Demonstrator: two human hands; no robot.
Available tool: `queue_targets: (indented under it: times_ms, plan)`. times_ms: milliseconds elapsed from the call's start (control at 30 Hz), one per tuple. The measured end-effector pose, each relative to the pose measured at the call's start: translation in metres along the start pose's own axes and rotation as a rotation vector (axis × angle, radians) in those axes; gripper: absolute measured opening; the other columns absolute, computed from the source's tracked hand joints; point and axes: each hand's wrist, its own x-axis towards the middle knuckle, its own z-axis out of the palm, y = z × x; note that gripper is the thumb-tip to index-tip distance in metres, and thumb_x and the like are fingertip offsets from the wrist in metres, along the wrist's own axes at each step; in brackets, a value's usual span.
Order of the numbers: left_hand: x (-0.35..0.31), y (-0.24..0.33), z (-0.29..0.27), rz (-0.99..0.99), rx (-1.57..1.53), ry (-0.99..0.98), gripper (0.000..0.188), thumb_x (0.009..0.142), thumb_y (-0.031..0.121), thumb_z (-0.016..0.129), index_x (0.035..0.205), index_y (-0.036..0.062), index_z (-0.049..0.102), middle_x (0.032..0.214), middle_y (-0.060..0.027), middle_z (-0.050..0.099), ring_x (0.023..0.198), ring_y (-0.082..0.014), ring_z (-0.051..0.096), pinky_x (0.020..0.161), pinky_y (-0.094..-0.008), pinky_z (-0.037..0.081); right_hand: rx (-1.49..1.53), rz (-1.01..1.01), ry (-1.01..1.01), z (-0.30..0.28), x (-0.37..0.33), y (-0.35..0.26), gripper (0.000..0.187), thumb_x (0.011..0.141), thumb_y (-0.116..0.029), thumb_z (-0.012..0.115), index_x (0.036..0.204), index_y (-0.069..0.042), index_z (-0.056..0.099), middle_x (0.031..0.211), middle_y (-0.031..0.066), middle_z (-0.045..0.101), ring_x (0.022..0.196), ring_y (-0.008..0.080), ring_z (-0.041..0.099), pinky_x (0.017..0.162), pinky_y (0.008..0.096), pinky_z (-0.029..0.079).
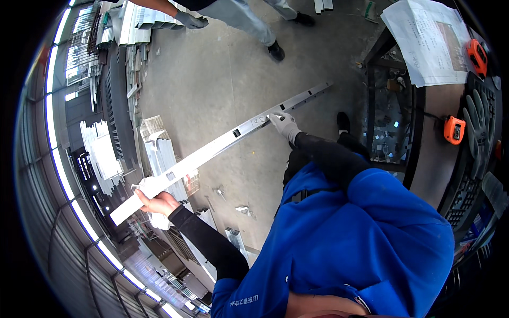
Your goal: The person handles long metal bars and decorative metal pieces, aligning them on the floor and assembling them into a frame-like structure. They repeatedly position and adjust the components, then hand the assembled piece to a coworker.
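Observation:
A long silvery metal bar with square cut-outs slants across the view, its near end at the left and its narrower far end toward the upper right. My bare left hand grips it close to the near end, fingers curled round the edge. My right hand, in a pale glove, is closed against the bar's middle, beside dark handwritten marks. A small dark detail shows at these fingers; whether it belongs to a held item or to a cut-out is unclear. I cannot tell whether the far end rests on the floor.
Another person's gloved hand and legs are at the top. At right, a workbench bears paper sheets, orange tape measures and grey gloves. Stacked metal profiles lie at left; scraps dot the floor.

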Motion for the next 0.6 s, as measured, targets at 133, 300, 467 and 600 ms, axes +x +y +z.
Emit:
queue_targets:
  times_ms: [133, 300, 467, 600]
  plan:
    - [0.003, -0.002, 0.0, 0.025, 0.026, -0.013, 0.051, 0.089, 0.019, 0.073, 0.126, 0.0031, 0.042, 0.114, -0.0153, 0.062, 0.098, -0.0283, 0.066, 0.085, -0.0468, 0.06, -0.006, 0.107, -0.106, -0.002, 0.003, 0.0, 0.035, 0.092, -0.035, 0.066, 0.109, -0.005, 0.074, 0.088, 0.0092, 0.073, 0.079, 0.0169, 0.068, 0.073, 0.0315, 0.053]
    - [0.001, -0.003, 0.005, 0.011, 0.026, -0.036, 0.05, 0.089, 0.021, 0.074, 0.124, 0.0034, 0.044, 0.116, -0.0144, 0.061, 0.102, -0.0277, 0.064, 0.088, -0.0447, 0.058, 0.137, 0.103, 0.058, -0.015, 0.007, -0.023, 0.037, 0.092, -0.033, 0.068, 0.111, -0.002, 0.072, 0.087, 0.0079, 0.073, 0.084, 0.0145, 0.069, 0.075, 0.0302, 0.053]
    - [-0.003, -0.007, 0.018, 0.018, 0.021, -0.031, 0.059, 0.086, 0.019, 0.077, 0.129, 0.0042, 0.039, 0.126, -0.0162, 0.056, 0.113, -0.0285, 0.059, 0.099, -0.0463, 0.052, 0.62, 0.058, 0.055, -0.047, 0.028, -0.089, 0.032, 0.095, -0.02, 0.068, 0.122, -0.003, 0.067, 0.095, 0.0053, 0.071, 0.086, 0.0129, 0.068, 0.073, 0.0254, 0.053]
    - [0.024, -0.018, -0.022, -0.009, -0.018, -0.009, 0.078, 0.084, 0.011, 0.078, 0.143, 0.0078, 0.027, 0.133, -0.0156, 0.052, 0.117, -0.0295, 0.056, 0.103, -0.0483, 0.049, 0.781, -0.276, -0.255, -0.075, -0.02, -0.237, 0.026, 0.097, -0.007, 0.064, 0.122, 0.0, 0.064, 0.1, 0.008, 0.07, 0.088, 0.0106, 0.067, 0.077, 0.022, 0.051]
